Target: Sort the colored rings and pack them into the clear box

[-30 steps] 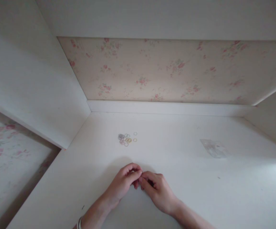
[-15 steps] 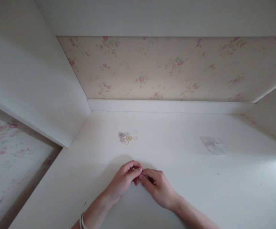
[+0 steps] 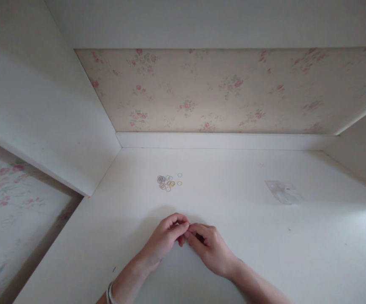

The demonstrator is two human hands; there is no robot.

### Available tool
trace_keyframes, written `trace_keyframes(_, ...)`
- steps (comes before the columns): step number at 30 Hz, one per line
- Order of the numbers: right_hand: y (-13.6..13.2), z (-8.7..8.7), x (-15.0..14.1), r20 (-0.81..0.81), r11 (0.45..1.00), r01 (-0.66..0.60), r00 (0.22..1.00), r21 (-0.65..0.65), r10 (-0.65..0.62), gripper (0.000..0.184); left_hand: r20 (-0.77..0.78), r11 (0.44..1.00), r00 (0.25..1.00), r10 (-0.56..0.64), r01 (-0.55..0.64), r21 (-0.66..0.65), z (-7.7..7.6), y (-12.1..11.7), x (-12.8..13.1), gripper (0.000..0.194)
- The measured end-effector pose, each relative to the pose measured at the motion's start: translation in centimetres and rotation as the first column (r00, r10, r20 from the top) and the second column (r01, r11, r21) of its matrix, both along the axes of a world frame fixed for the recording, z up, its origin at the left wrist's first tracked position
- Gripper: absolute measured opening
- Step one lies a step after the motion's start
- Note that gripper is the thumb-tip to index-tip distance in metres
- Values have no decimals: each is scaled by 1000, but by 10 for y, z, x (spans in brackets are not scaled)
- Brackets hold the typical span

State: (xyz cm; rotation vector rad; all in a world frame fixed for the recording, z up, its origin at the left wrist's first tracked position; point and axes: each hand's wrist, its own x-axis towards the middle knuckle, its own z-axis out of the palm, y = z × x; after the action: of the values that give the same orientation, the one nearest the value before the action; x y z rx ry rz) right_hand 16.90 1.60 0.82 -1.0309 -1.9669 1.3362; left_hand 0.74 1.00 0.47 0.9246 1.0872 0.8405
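Note:
My left hand (image 3: pixel 167 234) and my right hand (image 3: pixel 211 247) meet fingertip to fingertip low over the white desk (image 3: pixel 233 194). The thumb and forefinger of each are pinched together. Whatever lies in the pinch is too small or too hidden to make out. Beyond my hands, a little to the left, rests a pile of thin coloured rings (image 3: pixel 164 180), which look like small elastic bands. A pale ring (image 3: pixel 179 175) and a yellow ring (image 3: pixel 179 183) lie apart at the pile's right side.
A clear plastic bag (image 3: pixel 284 193) lies flat toward the right. Small dark marks or bits show on the desk near my left forearm (image 3: pixel 114 269) and right of my hands. A white panel (image 3: pixel 59 105) stands at the left, and floral wallpaper (image 3: pixel 198 90) covers the back.

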Motion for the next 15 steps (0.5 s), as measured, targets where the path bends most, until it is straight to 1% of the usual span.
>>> trace_keyframes(10, 0, 1, 0, 13, 1000, 6, 1000, 3, -6, 31, -20, 1000, 1000, 2, -2, 1, 3, -1, 0, 20)
trace_keyframes(15, -1, 2, 0, 8, 1000, 3, 1000, 1, -3, 31, -21, 1000, 1000, -6, 6, 7, 1, -1, 0, 20)
